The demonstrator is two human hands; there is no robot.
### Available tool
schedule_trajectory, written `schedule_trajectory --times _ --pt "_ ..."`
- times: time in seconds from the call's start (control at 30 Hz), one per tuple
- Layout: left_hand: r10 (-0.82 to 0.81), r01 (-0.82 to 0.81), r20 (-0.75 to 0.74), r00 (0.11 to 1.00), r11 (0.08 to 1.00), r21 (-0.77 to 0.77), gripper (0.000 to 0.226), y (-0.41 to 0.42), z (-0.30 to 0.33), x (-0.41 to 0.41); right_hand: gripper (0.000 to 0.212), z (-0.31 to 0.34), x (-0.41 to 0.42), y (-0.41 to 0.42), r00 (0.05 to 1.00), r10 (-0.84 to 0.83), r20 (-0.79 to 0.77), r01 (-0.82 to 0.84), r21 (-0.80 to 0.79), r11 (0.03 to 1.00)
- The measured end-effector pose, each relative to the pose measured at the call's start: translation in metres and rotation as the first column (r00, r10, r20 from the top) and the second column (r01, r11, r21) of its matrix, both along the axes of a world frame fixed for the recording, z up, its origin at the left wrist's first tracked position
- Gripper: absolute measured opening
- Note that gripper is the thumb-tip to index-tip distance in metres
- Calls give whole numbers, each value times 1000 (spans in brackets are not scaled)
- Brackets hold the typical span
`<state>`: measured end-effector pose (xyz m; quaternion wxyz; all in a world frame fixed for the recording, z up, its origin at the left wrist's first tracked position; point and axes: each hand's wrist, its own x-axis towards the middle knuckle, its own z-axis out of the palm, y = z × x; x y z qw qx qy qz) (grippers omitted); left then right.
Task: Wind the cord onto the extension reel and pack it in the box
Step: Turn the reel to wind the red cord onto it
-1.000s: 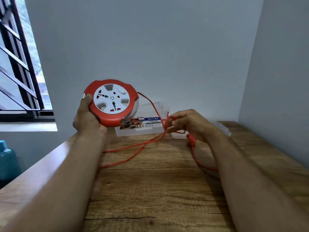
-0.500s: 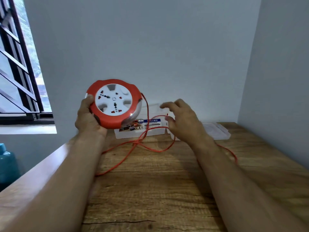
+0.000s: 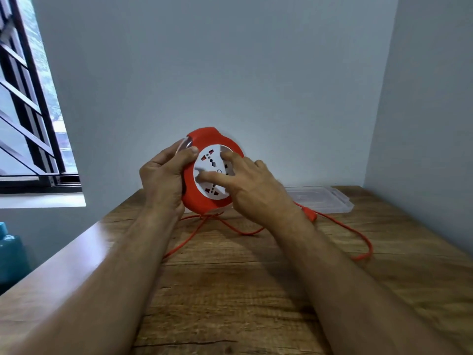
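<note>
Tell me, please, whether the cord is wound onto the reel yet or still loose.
Mostly loose: the orange cord trails in loops across the wooden table beneath the reel.

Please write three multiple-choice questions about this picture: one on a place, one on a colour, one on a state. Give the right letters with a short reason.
1. Where does the clear plastic lid lie?
A. on the wooden table, behind the right hand
B. on the window sill
C. on the floor

2. What colour is the loose cord?
A. black
B. orange-red
C. white

3. What is the left hand doing?
A. resting flat on the table
B. gripping the round orange-red reel
C. pinching the cord

Answers: 1 A, it lies flat near the wall. 2 B, matching the reel's casing. 3 B, fingers curl round the reel's rim while the right hand touches its white face.
</note>
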<state>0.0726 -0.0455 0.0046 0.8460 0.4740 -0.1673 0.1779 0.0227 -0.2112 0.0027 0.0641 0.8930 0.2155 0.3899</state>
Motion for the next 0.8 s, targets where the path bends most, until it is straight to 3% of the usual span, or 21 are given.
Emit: schedule_trajectory --times 0.1,0.13,0.17,0.2,0.23,0.27,0.33,0.37,0.4,0.43,0.47,0.5,0.53,0.57,0.6,0.63,0.7,0.8 --pt "44 -49 57 997 995 92 22 -2 -1 -2 54 -1 1 0 994 -72 85 74 -23 997" --pt "60 -69 80 995 991 113 23 -4 -1 -3 55 -1 1 2 989 -100 108 95 51 994" --pt "73 -85 100 992 989 117 24 -7 0 -5 58 -1 -1 7 986 -122 113 95 215 972" --pt "84 -97 119 989 989 108 25 -10 0 -7 62 -2 -3 15 988 -131 76 84 450 889" --pt "98 -113 142 985 988 102 26 -14 0 -9 66 -1 -5 24 995 -95 -18 80 702 708" --pt "118 -138 173 978 984 110 28 -17 0 -11 69 2 -5 33 991 12 -134 116 894 433" --pt "171 -210 236 956 966 152 30 -21 -2 -13 65 8 -4 41 895 390 -217 274 957 -96" --pt "192 -232 242 951 961 152 30 -21 -3 -13 56 11 -4 40 829 533 -171 343 907 -243" --pt "204 -236 221 954 963 129 30 -20 -3 -11 46 13 -6 36 781 607 -145 384 879 -284" --pt "207 -225 178 962 970 88 29 -18 -3 -9 39 16 -8 32 768 624 -146 375 892 -253" --pt "200 -206 126 972 978 41 28 -16 -2 -6 33 16 -10 26 802 566 -191 315 940 -129" --pt "185 -185 77 980 983 -3 26 -15 -2 -4 28 14 -10 20 883 406 -235 218 972 89" --pt "164 -163 42 986 986 -29 23 -13 -1 -2 22 11 -9 15 963 169 -209 134 919 370" --pt "146 -145 20 989 989 -37 21 -11 -1 0 18 8 -10 11 996 -14 -87 77 778 624" --pt "130 -130 8 991 991 -28 20 -10 -1 0 21 5 -10 9 998 -61 34 28 607 794" --pt "113 -113 2 994 994 -11 19 -9 -2 1 30 3 -8 8 995 -27 92 -18 454 891" --pt "94 -94 -13 995 995 23 19 -8 -5 3 41 -1 -6 5 999 26 32 -34 269 963" --pt "118 -116 -44 992 992 40 20 -6 -9 6 45 -7 0 -2 997 -31 -76 47 218 975"
